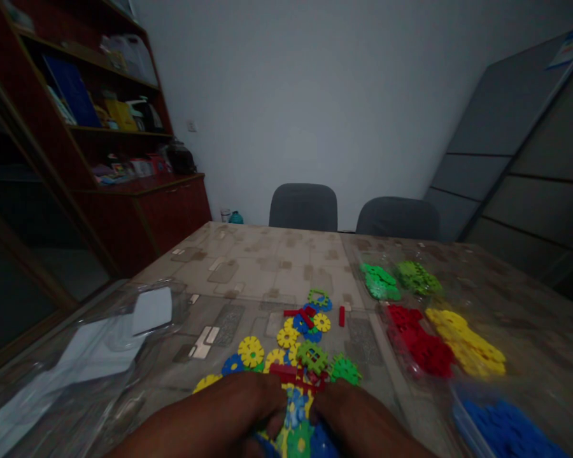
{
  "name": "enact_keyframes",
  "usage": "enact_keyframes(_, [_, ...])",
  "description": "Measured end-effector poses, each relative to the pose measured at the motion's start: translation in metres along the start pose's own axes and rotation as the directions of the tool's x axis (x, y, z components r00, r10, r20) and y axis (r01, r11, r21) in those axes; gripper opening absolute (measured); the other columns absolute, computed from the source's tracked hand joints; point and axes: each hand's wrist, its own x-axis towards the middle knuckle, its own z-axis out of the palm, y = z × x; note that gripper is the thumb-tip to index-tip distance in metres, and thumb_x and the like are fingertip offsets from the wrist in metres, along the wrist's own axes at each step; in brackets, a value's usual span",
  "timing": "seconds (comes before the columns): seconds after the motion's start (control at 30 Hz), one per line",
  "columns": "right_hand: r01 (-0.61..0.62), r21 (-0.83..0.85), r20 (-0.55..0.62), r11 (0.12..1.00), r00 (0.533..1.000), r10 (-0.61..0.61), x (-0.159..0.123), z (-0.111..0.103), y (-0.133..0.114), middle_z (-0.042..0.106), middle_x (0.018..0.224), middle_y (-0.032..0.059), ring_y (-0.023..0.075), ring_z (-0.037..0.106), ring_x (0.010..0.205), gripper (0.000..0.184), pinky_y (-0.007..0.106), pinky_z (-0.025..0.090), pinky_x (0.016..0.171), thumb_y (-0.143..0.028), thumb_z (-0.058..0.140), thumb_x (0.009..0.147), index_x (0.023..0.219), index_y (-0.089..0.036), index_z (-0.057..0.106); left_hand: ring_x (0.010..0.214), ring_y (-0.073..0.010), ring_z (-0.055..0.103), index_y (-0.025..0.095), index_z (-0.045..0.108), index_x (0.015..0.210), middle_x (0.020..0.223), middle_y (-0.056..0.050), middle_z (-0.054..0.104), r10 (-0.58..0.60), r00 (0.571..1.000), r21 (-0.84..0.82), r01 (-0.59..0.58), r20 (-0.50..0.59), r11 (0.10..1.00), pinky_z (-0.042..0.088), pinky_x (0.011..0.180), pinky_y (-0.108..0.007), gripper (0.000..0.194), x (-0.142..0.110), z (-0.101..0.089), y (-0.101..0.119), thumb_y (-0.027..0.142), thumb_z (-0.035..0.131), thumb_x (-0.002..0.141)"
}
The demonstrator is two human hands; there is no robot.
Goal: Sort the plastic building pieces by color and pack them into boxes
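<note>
Blue, green and yellow interlocking plastic toy pieces (pixel 293 427)

1. Yellow, blue, red and green interlocking toy pieces (pixel 251 352), at 6 o'clock: smooth, glossy moulded plastic.
2. Clear plastic bags (pixel 386 264) of coloured pieces, at 3 o'clock: thin, shiny film.
3. Crumpled clear plastic wrapping (pixel 172 299), at 9 o'clock: glossy, with a matt white paper-like sheet (pixel 150 310) inside.
4. Beige patterned tabletop (pixel 267 267), at the centre: smooth, with a glossy sheen.
5. Dark red wooden cabinet (pixel 172 216), at 10 o'clock: lightly polished.
6. Grey padded chair backs (pixel 303 207), at 12 o'clock: matt, fabric-like.
7. White wall (pixel 315 95), at 12 o'clock: smooth matt paint.
</note>
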Motion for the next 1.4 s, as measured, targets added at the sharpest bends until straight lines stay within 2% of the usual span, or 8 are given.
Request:
enact_keyframes(0.27, [-0.095, -0.024, -0.001, 0.995, 0.995, 0.095, 0.002, 0.022, 0.012, 0.078, 0.089, 0.0032, 0.0205, 0.068, 0.079, 0.015, 0.024, 0.048, 0.071, -0.016, 0.061, 0.079, 0.082, -0.025, 0.073, 0.078, -0.0190, 0.057, 0.023, 0.062, 0.082, 0.083, 0.003, 0.065, -0.147, 0.964, -0.045, 0.140, -0.223, 0.989, 0.031, 0.065, -0.027, 0.012, 0.008, -0.006, -0.004, 0.014, 0.067, 0.075])
enact_keyframes(0.37, [-0.102, 0.047, 0.044, 0.994, 0.994, 0.100, 0.000, 0.016, 0.007, 0.077, 0.084, 0.0010, 0.0191, 0.066, 0.073, 0.014, 0.024, 0.046, 0.066, -0.017, 0.062, 0.076, 0.078, -0.024, 0.073, 0.076, -0.0188, 0.058, 0.021, 0.064, 0.083, 0.081, 0.002, 0.066, -0.144, 0.950, -0.117, 0.115, -0.276, 0.986, 0.034, 0.065, -0.026, 0.003, 0.014, -0.006, -0.009, 0.021, 0.065, 0.081])
enact_keyframes(0.53, [-0.111, 0.121, 0.069, 0.986, 0.992, 0.103, -0.003, 0.000, 0.002, 0.078, 0.099, 0.0023, 0.0217, 0.068, 0.087, 0.028, 0.026, 0.044, 0.073, -0.014, 0.069, 0.067, 0.092, -0.025, 0.074, 0.086, -0.0208, 0.063, 0.023, 0.069, 0.097, 0.093, 0.001, 0.072, -0.156, 0.930, -0.216, 0.085, -0.334, 0.973, 0.041, 0.075, -0.027, 0.013, 0.015, -0.005, -0.014, 0.028, 0.060, 0.090])
enact_keyframes(0.7, [-0.110, 0.250, -0.173, 0.962, 0.972, 0.157, 0.001, -0.001, -0.001, 0.074, 0.090, 0.0024, 0.0189, 0.064, 0.083, 0.021, 0.025, 0.041, 0.072, -0.015, 0.063, 0.078, 0.098, -0.020, 0.066, 0.079, -0.0176, 0.057, 0.021, 0.069, 0.090, 0.082, 0.003, 0.065, -0.166, 0.937, -0.348, 0.051, -0.308, 0.936, 0.038, 0.069, -0.024, 0.011, 0.015, 0.003, -0.009, 0.022, 0.063, 0.081])
enact_keyframes(0.9, [-0.103, 0.283, -0.200, 0.953, 0.966, 0.163, 0.005, 0.007, -0.003, 0.063, 0.076, -0.0017, 0.0154, 0.055, 0.070, 0.005, 0.023, 0.036, 0.062, -0.018, 0.061, 0.081, 0.085, -0.021, 0.058, 0.063, -0.0137, 0.043, 0.018, 0.060, 0.079, 0.066, 0.006, 0.049, -0.201, 0.942, -0.472, 0.052, -0.271, 0.880, 0.029, 0.056, -0.023, 0.013, 0.019, 0.007, -0.003, 0.031, 0.064, 0.077])
enact_keyframes(1.2, [0.025, 0.272, -0.299, 0.962, 0.952, 0.060, 0.013, 0.021, 0.000, 0.059, 0.076, -0.0004, 0.0159, 0.053, 0.069, 0.011, 0.025, 0.034, 0.062, -0.028, 0.057, 0.087, 0.085, -0.019, 0.061, 0.065, -0.0148, 0.049, 0.018, 0.064, 0.073, 0.071, 0.002, 0.056, -0.133, 0.923, -0.398, -0.024, -0.361, 0.917, 0.032, 0.057, -0.024, 0.012, 0.025, 0.017, -0.011, 0.029, 0.068, 0.070])
enact_keyframes(1.3, [0.062, 0.289, -0.289, 0.955, 0.957, 0.025, 0.012, 0.021, -0.001, 0.059, 0.075, -0.0001, 0.0162, 0.053, 0.067, 0.013, 0.026, 0.034, 0.061, -0.030, 0.057, 0.086, 0.088, -0.018, 0.063, 0.055, -0.0119, 0.041, 0.019, 0.056, 0.069, 0.059, 0.006, 0.048, -0.232, 0.931, -0.492, 0.068, -0.281, 0.868, 0.027, 0.051, -0.023, 0.017, 0.026, 0.017, -0.007, 0.027, 0.070, 0.064])
enact_keyframes(1.4, [0.094, 0.271, -0.283, 0.958, 0.959, -0.014, 0.007, 0.015, -0.002, 0.065, 0.079, 0.0026, 0.0183, 0.058, 0.072, 0.015, 0.027, 0.038, 0.065, -0.032, 0.056, 0.090, 0.090, -0.018, 0.063, 0.057, -0.0120, 0.042, 0.019, 0.060, 0.078, 0.061, 0.007, 0.049, -0.203, 0.960, -0.542, 0.069, -0.193, 0.838, 0.028, 0.052, -0.022, 0.022, 0.022, 0.014, -0.003, 0.029, 0.073, 0.065])
